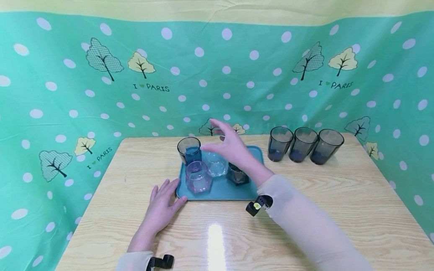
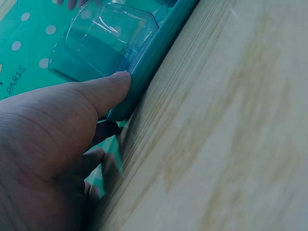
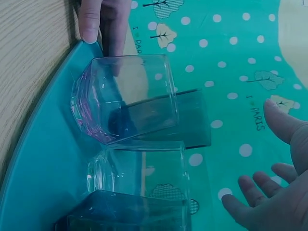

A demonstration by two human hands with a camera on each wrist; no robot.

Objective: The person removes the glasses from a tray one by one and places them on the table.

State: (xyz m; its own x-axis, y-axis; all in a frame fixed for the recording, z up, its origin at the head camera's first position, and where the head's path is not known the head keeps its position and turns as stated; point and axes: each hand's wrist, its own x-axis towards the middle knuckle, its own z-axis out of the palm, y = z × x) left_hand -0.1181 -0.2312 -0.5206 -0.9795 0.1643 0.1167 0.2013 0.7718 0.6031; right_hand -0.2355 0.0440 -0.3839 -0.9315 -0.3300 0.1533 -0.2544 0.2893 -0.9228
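On the table, a blue tray (image 1: 221, 192) carries a tall smoky grey glass (image 1: 189, 148) at the back left, a purple-tinted faceted glass (image 1: 198, 179) in front, a clear glass (image 1: 217, 168) and a dark faceted glass (image 1: 237, 177). My left hand (image 1: 163, 204) holds the tray's front left corner, thumb (image 2: 113, 91) on the rim and fingers along the side. Over the back of the tray, my right hand (image 1: 231, 147) is raised with thumb and fingers spread apart. Nothing lies between them in the right wrist view, and the glasses stand apart from that hand (image 3: 274, 178).
Three tall smoky grey glasses (image 1: 303, 145) stand in a row right of the tray, near the table's back edge. A green dotted curtain (image 1: 213, 77) hangs behind and around the wooden table (image 1: 359, 218).
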